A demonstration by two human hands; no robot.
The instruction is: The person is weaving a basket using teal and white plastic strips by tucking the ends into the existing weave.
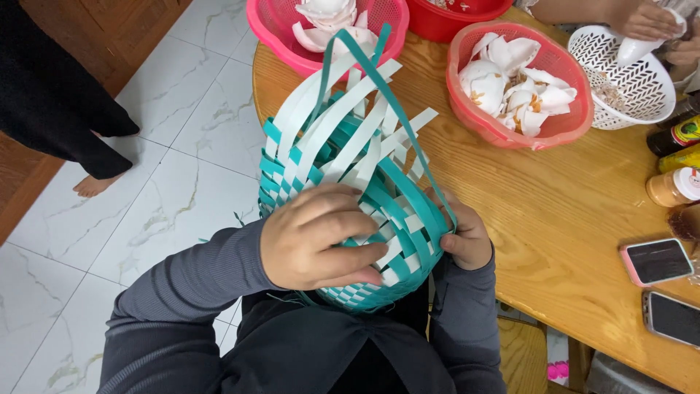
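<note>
A half-woven basket (350,168) of teal and white plastic strips rests against my lap, its loose strip ends pointing away from me over the table edge. My left hand (317,237) lies flat on the woven wall, fingers pressing the strips near the middle. My right hand (463,237) grips the basket's right side, thumb over a teal strip. Both sleeves are dark grey.
A round wooden table (554,197) carries a pink basket (273,29) and a coral basket (529,131) of white pieces, a red bowl (452,18), a white lattice basket (634,80), bottles (674,157) and two phones (656,260). Another person's hands (649,22) work at the far right. Someone barefoot (91,186) stands on the marble floor at left.
</note>
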